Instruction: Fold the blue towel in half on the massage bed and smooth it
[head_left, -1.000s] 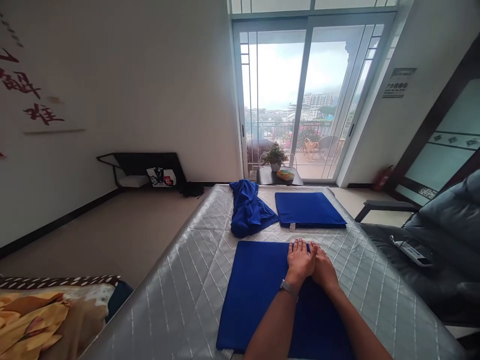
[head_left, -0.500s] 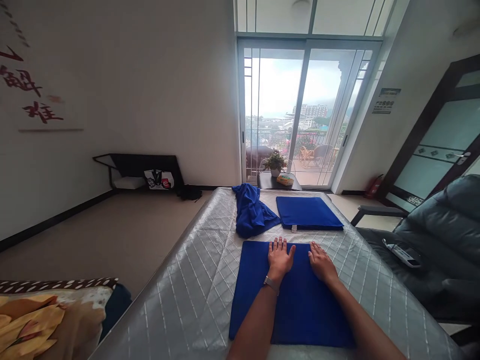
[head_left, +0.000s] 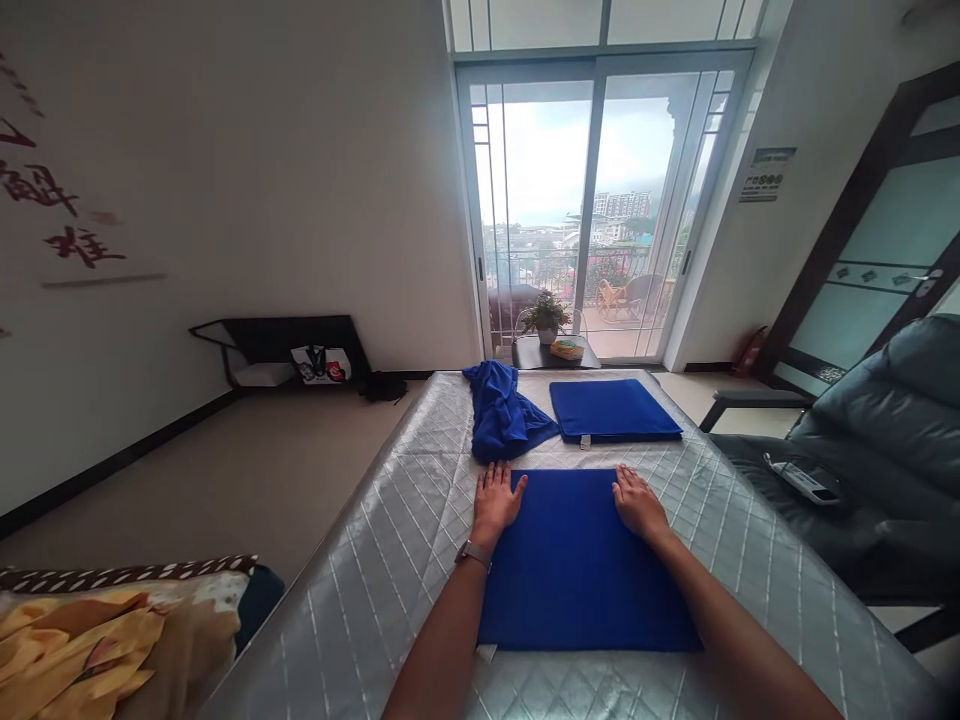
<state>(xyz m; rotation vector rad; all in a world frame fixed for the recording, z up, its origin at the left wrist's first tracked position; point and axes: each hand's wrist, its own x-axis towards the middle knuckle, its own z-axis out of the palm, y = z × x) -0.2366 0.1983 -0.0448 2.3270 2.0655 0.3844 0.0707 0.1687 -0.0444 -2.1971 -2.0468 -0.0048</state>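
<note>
A flat blue folded cloth (head_left: 577, 570) lies squarely in front of me on the silver quilted table cover (head_left: 360, 560). My left hand (head_left: 499, 500) rests flat on its far left corner, fingers stretched out and thumb apart. On the far right corner lies my right hand (head_left: 639, 500), fingers extended along the edge. A small white tag (head_left: 487, 653) sticks out at the near left corner. Beyond it, a second folded blue cloth (head_left: 615, 410) lies flat with its own white tag. To that one's left is a crumpled blue cloth (head_left: 504, 412).
A dark armchair (head_left: 885, 430) with a phone-like device (head_left: 801, 482) on its seat stands at the right. Behind the table is a small stand (head_left: 529, 352) with a potted plant (head_left: 547, 315). Yellow cloth (head_left: 90, 650) lies at the lower left.
My left hand has slid left, from the middle of the folded cloth's far edge to its far left corner. The right hand stays on the right side. The view has shifted slightly.
</note>
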